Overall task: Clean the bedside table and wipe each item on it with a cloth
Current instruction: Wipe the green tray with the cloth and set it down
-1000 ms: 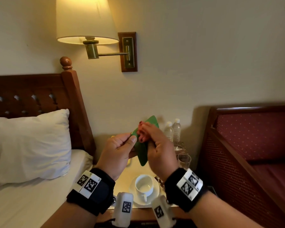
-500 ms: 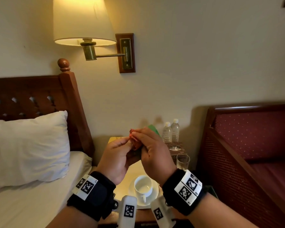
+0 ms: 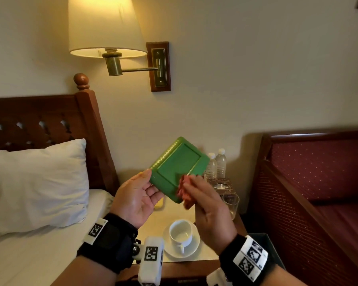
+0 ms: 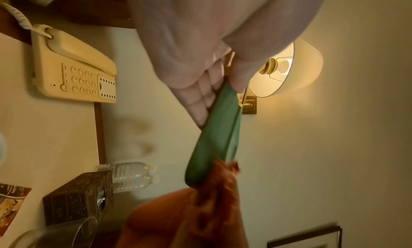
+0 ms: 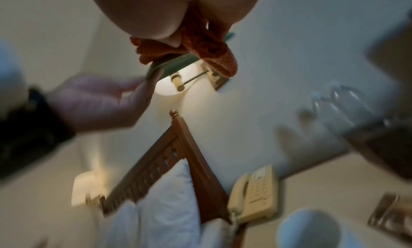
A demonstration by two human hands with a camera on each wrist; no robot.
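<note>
Above the cream counter (image 3: 153, 230), the left hand (image 3: 135, 200) now turns its pinched flat green plastic tray (image 3: 179, 168) face-on while the right hand (image 3: 207, 211) clamps a bunched orange cloth (image 3: 185, 191) against it, wiping apparently unfinished.

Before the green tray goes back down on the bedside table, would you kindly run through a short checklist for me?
1. Left hand grips the green tray at its edge: ok.
2. Right hand holds the orange cloth against the tray: ok.
3. Tray wiped on both sides: cannot tell.
4. Bare patch of bedside table beside the cup: ok.
5. Glass and bottles upright: ok.
</note>
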